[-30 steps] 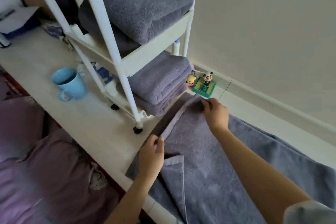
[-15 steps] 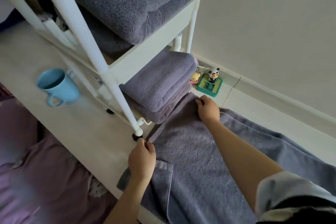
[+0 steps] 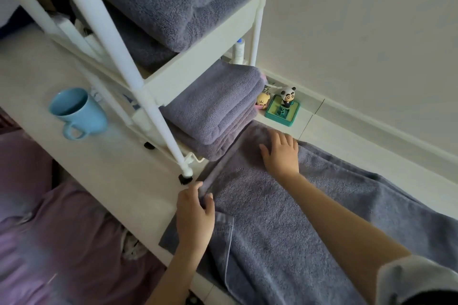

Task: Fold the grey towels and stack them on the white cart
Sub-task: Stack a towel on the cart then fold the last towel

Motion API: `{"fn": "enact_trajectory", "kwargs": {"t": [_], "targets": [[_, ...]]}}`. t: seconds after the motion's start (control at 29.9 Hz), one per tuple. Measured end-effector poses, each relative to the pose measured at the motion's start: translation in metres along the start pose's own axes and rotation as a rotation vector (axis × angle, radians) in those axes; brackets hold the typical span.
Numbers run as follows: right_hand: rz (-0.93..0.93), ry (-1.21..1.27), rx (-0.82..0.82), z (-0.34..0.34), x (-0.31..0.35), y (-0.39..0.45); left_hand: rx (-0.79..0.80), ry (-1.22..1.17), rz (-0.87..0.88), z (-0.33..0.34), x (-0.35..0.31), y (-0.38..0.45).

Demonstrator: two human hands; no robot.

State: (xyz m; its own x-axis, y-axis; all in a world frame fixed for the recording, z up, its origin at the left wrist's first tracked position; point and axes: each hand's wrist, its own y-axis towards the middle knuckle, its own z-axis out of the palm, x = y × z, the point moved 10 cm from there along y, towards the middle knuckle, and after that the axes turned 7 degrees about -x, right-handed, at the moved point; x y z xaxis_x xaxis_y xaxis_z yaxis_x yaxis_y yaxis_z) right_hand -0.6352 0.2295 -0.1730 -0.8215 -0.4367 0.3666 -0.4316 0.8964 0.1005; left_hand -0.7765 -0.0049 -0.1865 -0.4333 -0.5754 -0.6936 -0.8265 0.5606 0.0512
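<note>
A grey towel (image 3: 272,218) lies spread on the white ledge, doubled over lengthwise. My left hand (image 3: 194,215) pinches its near corner hem by the cart's black foot. My right hand (image 3: 281,153) rests flat, fingers apart, on the towel's far corner. The white cart (image 3: 198,64) stands just left of the towel. Folded grey towels (image 3: 213,109) fill its lower shelf, and more folded grey towels (image 3: 173,0) sit on the shelf above.
A blue mug (image 3: 76,111) stands on the ledge left of the cart. A green box with a panda figure (image 3: 283,106) and a small yellow figure (image 3: 262,100) sit by the wall. Purple bedding (image 3: 49,242) lies below the ledge.
My right hand has let go of the far corner and now lies flat on it. My left hand keeps pinching the near corner. The view has moved closer to the cart.
</note>
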Motion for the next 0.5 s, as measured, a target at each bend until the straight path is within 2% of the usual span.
{"fn": "enact_trajectory", "kwargs": {"t": [0.07, 0.13, 0.2, 0.3, 0.4, 0.5], "targets": [[-0.08, -0.001, -0.012, -0.002, 0.012, -0.029, -0.03, 0.074, 0.123, 0.001, -0.004, -0.009], [-0.183, 0.024, -0.003, 0.001, 0.031, -0.065, -0.065, 0.176, 0.158, -0.008, -0.003, -0.021], [-0.19, 0.058, 0.03, 0.012, 0.032, -0.089, -0.084, 0.24, 0.208, -0.012, -0.011, -0.027], [-0.184, 0.035, 0.147, 0.032, 0.027, -0.117, 0.06, 0.342, 0.279, -0.002, -0.022, -0.046], [-0.239, -0.009, 0.222, 0.037, 0.028, -0.122, 0.232, 0.376, 0.214, 0.016, -0.013, -0.064], [-0.245, -0.001, 0.268, 0.033, 0.028, -0.125, 0.207, 0.138, 0.044, 0.001, -0.006, -0.067]]}}
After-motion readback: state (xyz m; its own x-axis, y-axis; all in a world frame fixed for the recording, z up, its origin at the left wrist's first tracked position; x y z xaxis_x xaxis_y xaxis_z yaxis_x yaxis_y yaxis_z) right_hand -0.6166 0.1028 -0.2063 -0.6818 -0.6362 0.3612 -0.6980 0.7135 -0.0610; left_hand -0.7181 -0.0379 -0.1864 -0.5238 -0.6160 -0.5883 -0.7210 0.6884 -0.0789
